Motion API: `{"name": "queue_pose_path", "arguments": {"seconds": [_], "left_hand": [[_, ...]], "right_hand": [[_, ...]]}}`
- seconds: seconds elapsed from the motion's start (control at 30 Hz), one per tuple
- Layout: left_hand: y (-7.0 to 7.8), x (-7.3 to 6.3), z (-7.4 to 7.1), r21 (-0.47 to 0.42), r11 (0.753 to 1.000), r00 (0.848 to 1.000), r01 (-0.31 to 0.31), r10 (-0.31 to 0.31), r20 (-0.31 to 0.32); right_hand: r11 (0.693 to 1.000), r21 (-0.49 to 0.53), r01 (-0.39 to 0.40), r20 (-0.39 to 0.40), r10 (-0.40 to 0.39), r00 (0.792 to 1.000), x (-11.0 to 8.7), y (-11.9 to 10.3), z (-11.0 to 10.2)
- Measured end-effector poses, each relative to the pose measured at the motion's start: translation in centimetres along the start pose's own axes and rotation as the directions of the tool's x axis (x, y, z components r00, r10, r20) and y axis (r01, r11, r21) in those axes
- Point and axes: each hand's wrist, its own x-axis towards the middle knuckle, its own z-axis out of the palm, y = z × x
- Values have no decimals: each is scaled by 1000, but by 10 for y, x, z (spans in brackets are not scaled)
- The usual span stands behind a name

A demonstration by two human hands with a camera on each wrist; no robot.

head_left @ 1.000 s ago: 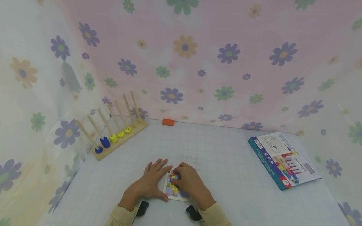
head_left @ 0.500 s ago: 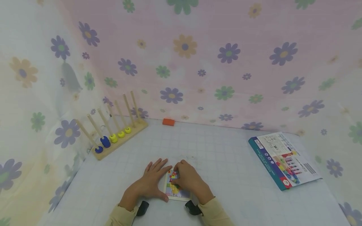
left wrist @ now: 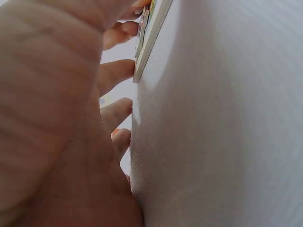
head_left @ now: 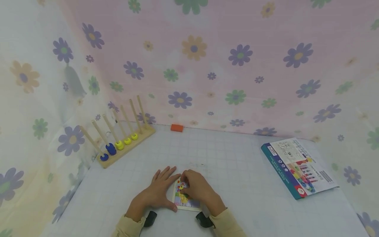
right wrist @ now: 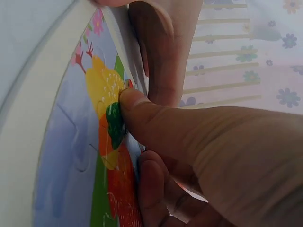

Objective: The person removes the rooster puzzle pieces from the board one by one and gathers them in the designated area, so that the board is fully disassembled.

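Note:
A small jigsaw puzzle in a pale frame lies flat on the table, with a picture of a yellow chick. My left hand spreads along its left side, thumb and index finger touching the frame's edge. My right hand is over the puzzle's right part, its fingers bent. In the right wrist view the right thumb and fingers hold a puzzle piece at the picture, only its edge showing. The hand covers much of the picture. The left wrist view shows the frame's corner against the left fingers.
A wooden bead stand with upright rods and blue and yellow beads stands at the back left. An orange block lies by the back wall. At the right is a flat printed box. Flowered cloth surrounds the white table.
The right hand's fingers have shifted slightly over the puzzle. The left hand stays in place at the frame. The whole head view has moved very slightly.

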Motion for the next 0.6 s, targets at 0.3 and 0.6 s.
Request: {"name": "queue_pose_path", "arguments": {"seconds": [0.3,0.6], "left_hand": [[-1,-1,1,10,1000,1000,6,-6,14],[1,-2,-1,-5,1000,1000,0,0,5]], "right_hand": [[1000,-8,-19,-19,18,1000,-1,2,3],[992,-100,74,18,-73,997,-2,5,2]]}}
